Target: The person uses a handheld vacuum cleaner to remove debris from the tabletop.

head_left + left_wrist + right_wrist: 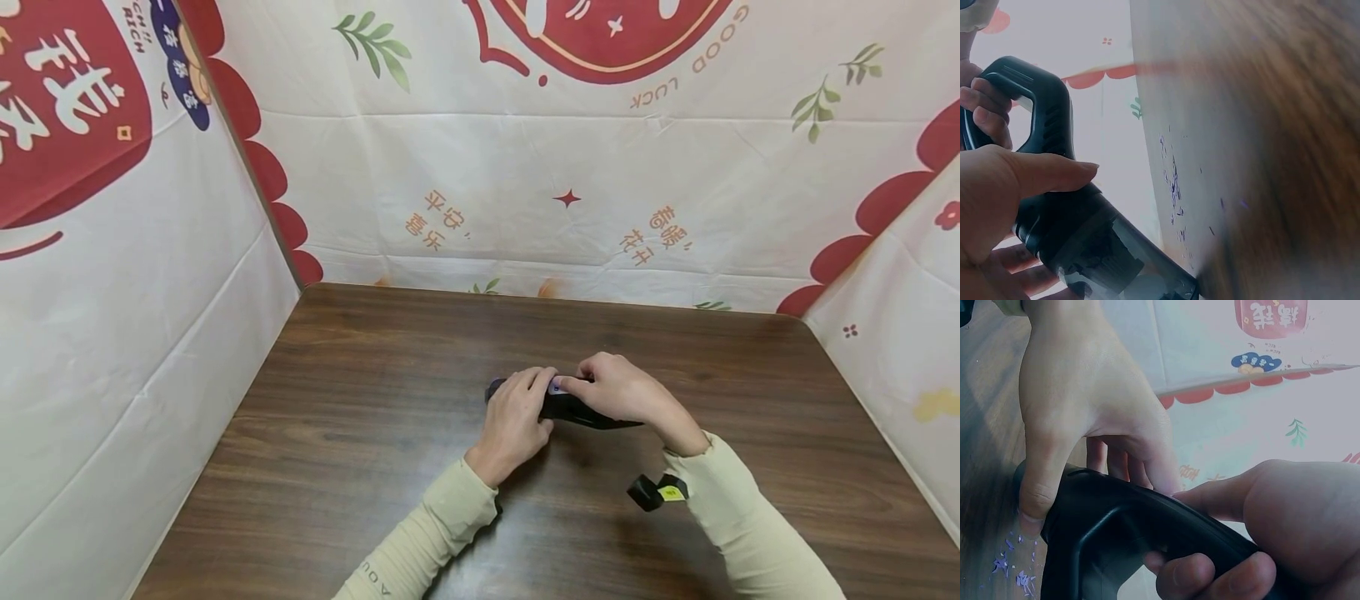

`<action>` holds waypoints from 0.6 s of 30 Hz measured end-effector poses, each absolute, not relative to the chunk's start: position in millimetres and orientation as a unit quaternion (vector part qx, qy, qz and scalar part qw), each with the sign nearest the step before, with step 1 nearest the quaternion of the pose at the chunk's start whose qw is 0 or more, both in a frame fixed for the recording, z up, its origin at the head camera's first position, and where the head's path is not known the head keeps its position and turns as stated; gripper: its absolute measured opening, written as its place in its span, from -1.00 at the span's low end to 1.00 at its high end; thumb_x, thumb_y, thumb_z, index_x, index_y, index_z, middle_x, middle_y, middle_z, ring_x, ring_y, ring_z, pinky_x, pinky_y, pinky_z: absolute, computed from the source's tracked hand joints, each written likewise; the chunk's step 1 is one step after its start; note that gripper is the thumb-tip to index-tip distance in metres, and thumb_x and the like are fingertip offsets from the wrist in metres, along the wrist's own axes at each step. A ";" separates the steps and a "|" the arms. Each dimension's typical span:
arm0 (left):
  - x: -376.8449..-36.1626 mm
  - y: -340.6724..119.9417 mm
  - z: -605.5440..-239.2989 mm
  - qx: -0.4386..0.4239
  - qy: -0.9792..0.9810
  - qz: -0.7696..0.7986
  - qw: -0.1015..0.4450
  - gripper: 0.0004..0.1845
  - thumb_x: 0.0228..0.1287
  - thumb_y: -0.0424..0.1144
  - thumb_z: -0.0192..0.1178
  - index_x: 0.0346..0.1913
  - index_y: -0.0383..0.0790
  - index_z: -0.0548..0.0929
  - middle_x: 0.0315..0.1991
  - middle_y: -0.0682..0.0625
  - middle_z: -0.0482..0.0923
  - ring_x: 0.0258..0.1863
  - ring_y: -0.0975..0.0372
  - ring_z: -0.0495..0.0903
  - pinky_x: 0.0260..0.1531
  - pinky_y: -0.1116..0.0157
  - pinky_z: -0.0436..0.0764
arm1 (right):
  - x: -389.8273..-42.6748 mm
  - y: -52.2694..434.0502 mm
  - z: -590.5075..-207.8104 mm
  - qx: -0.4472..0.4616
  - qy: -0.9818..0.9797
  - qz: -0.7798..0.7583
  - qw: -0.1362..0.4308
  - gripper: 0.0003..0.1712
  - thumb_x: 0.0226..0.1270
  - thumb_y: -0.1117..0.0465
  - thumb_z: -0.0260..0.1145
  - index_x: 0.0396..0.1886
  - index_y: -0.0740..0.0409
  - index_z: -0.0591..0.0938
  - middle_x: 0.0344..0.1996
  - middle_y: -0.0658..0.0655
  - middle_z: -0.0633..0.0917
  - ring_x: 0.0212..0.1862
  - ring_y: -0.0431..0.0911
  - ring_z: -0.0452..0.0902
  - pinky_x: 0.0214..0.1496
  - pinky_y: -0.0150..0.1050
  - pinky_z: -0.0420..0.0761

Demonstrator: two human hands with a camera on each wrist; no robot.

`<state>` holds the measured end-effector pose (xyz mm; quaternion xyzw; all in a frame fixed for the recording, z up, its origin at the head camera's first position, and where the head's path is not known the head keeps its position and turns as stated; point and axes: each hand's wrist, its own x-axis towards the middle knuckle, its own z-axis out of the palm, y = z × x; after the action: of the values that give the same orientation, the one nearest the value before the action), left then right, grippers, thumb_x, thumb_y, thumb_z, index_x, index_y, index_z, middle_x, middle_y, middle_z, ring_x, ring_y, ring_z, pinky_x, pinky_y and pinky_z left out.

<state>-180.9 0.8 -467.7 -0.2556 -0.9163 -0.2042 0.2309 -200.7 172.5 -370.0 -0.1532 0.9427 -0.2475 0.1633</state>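
Head view: we've got both hands, left hand [516, 417] and right hand [622, 393], curled round the handheld vacuum [577, 410]; purple scraps [1172, 187] still litter the surface [360, 400] at its 6 o'clock.

Both hands hide most of the handheld vacuum [581, 411].

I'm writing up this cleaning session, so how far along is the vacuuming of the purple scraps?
Nothing looks finished: purple scraps lie scattered on the wooden table. In hand: the left hand grips the body of the black handheld vacuum, and the right hand holds its handle. Left to do: picking up those scraps. Whether the vacuum is running cannot be told.
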 end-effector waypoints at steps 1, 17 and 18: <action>-181.2 0.4 -467.7 -0.255 -0.916 -0.205 0.231 -0.30 -0.13 -0.29 0.53 0.18 -0.17 0.54 0.06 0.00 0.61 0.06 0.17 0.62 0.19 0.19 0.56 | -201.1 171.8 -370.2 -0.153 0.943 -0.248 0.163 -0.46 0.45 -0.07 0.18 -0.73 0.05 0.44 -0.78 -0.10 0.29 -0.69 -0.21 0.20 -0.60 -0.34 0.23; -188.2 -6.4 -468.5 -0.252 -0.914 -0.216 0.232 -0.31 -0.13 -0.32 0.53 0.17 -0.21 0.55 0.04 -0.03 0.61 0.09 0.17 0.61 0.25 0.20 0.51 | -209.7 163.1 -370.7 -0.151 0.947 -0.240 0.152 -0.46 0.43 -0.10 0.19 -0.71 0.07 0.45 -0.75 -0.09 0.34 -0.66 -0.19 0.29 -0.56 -0.32 0.30; -188.9 -6.7 -468.6 -0.251 -0.915 -0.216 0.230 -0.31 -0.13 -0.32 0.53 0.18 -0.20 0.54 0.05 -0.03 0.61 0.09 0.17 0.61 0.25 0.20 0.51 | -210.5 162.6 -370.7 -0.152 0.947 -0.240 0.152 -0.46 0.44 -0.10 0.19 -0.71 0.07 0.45 -0.75 -0.08 0.33 -0.66 -0.19 0.28 -0.56 -0.32 0.30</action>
<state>-188.9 -6.7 -468.6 -0.2507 -0.9152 -0.2161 0.2300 -210.5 162.6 -370.7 -0.1520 0.9466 -0.2402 0.1518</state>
